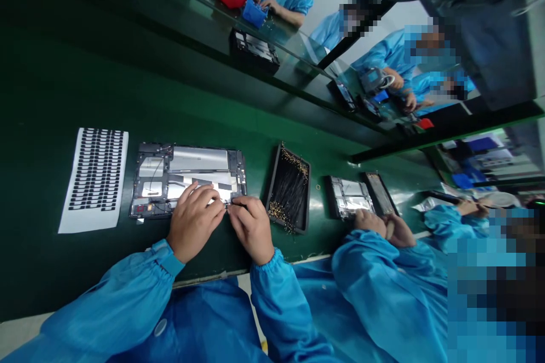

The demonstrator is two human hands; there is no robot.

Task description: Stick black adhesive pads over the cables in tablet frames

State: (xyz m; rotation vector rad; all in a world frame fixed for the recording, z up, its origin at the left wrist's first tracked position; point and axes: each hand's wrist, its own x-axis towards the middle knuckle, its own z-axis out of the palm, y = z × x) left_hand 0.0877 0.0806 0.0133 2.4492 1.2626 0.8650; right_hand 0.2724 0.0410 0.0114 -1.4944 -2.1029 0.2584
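Note:
An opened tablet-like device [198, 159], with silver battery packs and a black frame, lies on the green bench in front of me. My left hand [196, 222] rests over its lower middle, fingers apart and slightly bent, the tips touching the silver parts. At the lower right edge of the device, the thumb and forefinger of my right hand [254, 230] are pinched together close to the left fingertips. Whatever sits between them is too small to make out. Both hands cover part of the lower edge.
Left of the device lies a white sheet of black stickers [97, 172]. A black tray of thin cables with gold ends [292, 187] stands to the right. Beyond it, a co-worker's hands [377, 224] touch another opened device [351, 195]. A raised glass shelf [293, 39] runs behind.

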